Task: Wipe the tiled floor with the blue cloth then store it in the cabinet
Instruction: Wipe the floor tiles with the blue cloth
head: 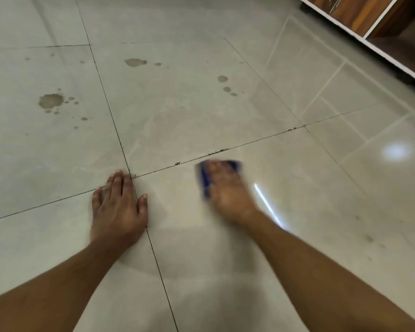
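Observation:
The blue cloth [204, 180] lies on the pale tiled floor [201, 111], mostly covered by my right hand [228, 192]. That hand presses down on the cloth with its fingers laid over it, and both are blurred by motion. Only the cloth's left edge and far corner show. My left hand [119, 207] rests flat on the floor, fingers spread, right where two grout lines cross. The wooden cabinet [369, 15] with white edging stands at the top right, its lower compartment open and dark.
Brownish wet stains dot the tiles: a large one [50, 101] at the left, another [135, 62] farther back, smaller ones [225, 85] near the middle. Dirt specks sit along the grout line [216, 152] just beyond the cloth. A light glare [396, 151] shines at right.

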